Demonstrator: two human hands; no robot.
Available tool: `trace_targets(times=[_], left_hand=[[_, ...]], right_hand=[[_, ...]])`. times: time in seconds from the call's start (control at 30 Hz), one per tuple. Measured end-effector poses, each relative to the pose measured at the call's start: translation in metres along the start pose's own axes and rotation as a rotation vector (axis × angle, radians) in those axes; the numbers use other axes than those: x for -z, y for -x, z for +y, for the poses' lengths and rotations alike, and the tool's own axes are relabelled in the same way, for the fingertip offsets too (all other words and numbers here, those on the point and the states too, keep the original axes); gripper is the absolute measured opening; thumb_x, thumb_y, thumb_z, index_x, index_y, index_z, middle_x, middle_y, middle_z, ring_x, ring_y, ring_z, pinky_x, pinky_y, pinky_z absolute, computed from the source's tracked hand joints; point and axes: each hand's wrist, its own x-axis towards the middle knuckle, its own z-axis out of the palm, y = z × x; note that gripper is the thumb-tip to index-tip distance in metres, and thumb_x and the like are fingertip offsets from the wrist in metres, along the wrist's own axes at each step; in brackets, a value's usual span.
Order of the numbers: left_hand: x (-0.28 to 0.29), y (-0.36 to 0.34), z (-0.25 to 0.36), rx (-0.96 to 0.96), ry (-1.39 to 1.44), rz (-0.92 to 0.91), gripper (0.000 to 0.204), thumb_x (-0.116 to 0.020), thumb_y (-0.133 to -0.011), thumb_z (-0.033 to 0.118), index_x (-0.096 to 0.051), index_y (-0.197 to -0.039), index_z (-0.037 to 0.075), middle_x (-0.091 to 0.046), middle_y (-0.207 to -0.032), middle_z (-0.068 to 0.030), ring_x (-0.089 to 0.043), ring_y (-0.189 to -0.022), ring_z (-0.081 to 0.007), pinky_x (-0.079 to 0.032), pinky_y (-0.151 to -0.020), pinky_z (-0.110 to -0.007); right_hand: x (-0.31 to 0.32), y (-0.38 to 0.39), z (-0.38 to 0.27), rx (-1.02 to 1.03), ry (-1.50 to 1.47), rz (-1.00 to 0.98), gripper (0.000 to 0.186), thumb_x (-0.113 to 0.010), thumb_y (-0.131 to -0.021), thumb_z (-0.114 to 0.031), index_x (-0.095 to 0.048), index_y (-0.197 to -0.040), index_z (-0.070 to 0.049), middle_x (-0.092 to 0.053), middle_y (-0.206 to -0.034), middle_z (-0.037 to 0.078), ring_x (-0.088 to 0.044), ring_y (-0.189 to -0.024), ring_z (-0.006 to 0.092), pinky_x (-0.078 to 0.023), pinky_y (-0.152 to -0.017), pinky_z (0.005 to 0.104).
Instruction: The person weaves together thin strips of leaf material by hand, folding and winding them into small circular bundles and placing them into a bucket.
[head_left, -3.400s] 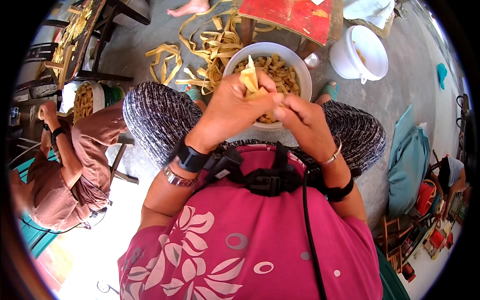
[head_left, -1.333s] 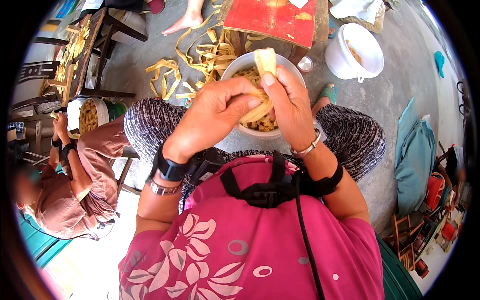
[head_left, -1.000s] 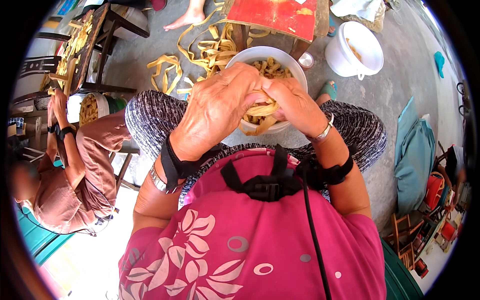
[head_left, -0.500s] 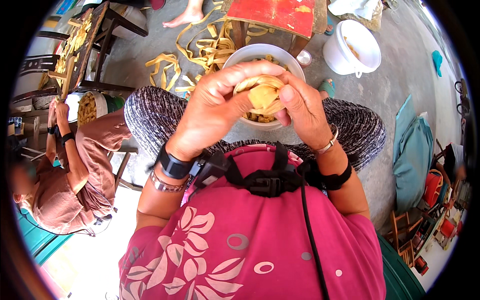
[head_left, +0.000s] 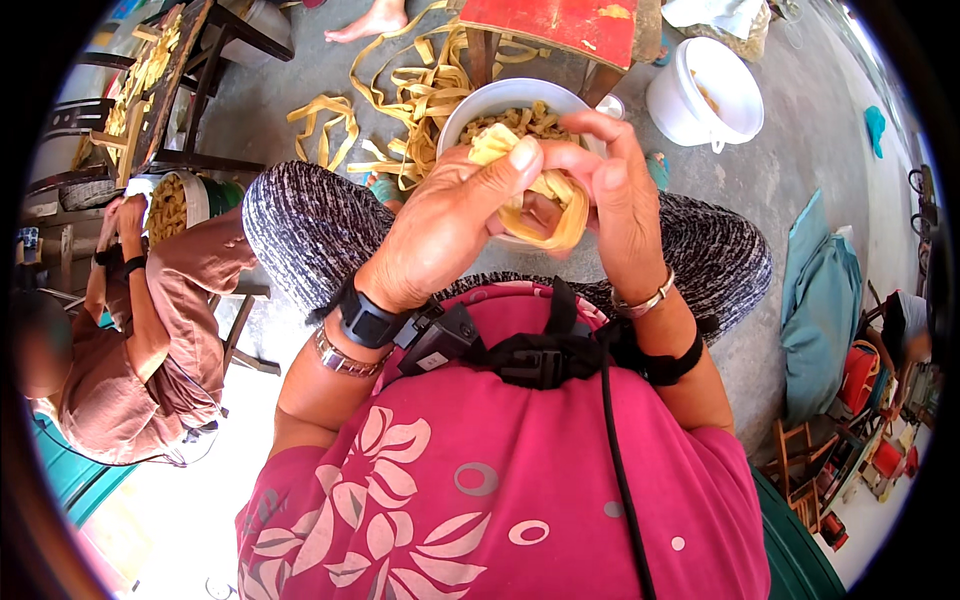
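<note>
Over the near part of the round white plastic basin point(head_left: 462, 118), a flat, pale-yellow, flexible strip point(head_left: 572, 222) is held in a loop, its folded end pinned under the thumb of the left hand point(head_left: 437, 222)! By the basin's right rim, the right hand point(head_left: 630, 215) is held loosely curled; whether the strip is gripped by it cannot be told. Small brownish-yellow pieces point(head_left: 535, 118) are held inside the basin, and long tan strips point(head_left: 425, 103) are strewn to its left.
</note>
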Motion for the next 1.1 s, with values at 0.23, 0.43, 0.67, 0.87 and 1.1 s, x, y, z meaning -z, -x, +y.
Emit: trace_targets(times=[0.23,0.43,0.67,0.87,1.1], left_hand=[[0.015,0.002,0.006,0.058,0.342,-0.025,0.048,-0.039,-0.096,0.040,-0.056,-0.111,-0.002,-0.050,-0.088,-0.0042,-0.046,-0.060,-0.0105,-0.050,-0.060,-0.029],[0.016,-0.009,0.005,0.002,0.178,0.058,0.048,-0.041,-0.095,0.040,-0.057,-0.110,-0.003,-0.050,-0.088,-0.0036,-0.044,-0.060,-0.0076,-0.049,-0.057,-0.027],[0.018,-0.013,-0.019,0.131,-0.356,0.261,0.032,-0.059,-0.088,0.031,-0.061,-0.102,0.003,-0.055,-0.068,0.0004,-0.045,-0.047,-0.0041,-0.035,-0.041,-0.018],[0.019,-0.020,-0.023,0.143,-0.291,0.262,0.015,-0.062,-0.086,0.020,-0.059,-0.087,0.004,-0.046,-0.054,0.0048,-0.037,-0.042,-0.0021,-0.027,-0.037,-0.018],[0.033,-0.025,0.019,-0.010,0.067,0.402,0.008,-0.057,-0.087,0.011,-0.057,-0.087,0.003,-0.038,-0.055,0.0052,-0.032,-0.046,-0.0025,-0.027,-0.040,-0.019]], right_hand=[[0.037,0.023,0.008,-0.108,0.174,0.120,0.036,-0.044,-0.095,-0.032,-0.057,-0.087,0.000,-0.056,-0.079,0.002,-0.048,-0.068,0.0064,-0.040,-0.061,0.0199],[0.027,0.012,0.005,-0.213,0.238,-0.172,0.020,-0.057,-0.091,-0.021,-0.056,-0.093,-0.002,-0.054,-0.073,0.001,-0.049,-0.062,0.0049,-0.040,-0.054,0.0198],[0.022,0.014,0.020,-0.406,0.102,-0.234,0.026,-0.055,-0.091,-0.028,-0.055,-0.097,-0.003,-0.057,-0.078,0.003,-0.055,-0.068,0.0065,-0.044,-0.044,0.0208],[0.004,0.002,0.019,-0.386,-0.011,-0.293,0.026,-0.051,-0.092,-0.026,-0.054,-0.086,-0.001,-0.054,-0.072,0.004,-0.052,-0.068,0.0092,-0.041,-0.049,0.0231],[0.024,-0.021,-0.010,-0.128,0.286,-0.275,0.028,-0.051,-0.092,-0.020,-0.051,-0.073,0.001,-0.043,-0.059,0.007,-0.041,-0.055,0.0129,-0.036,-0.053,0.0277]])
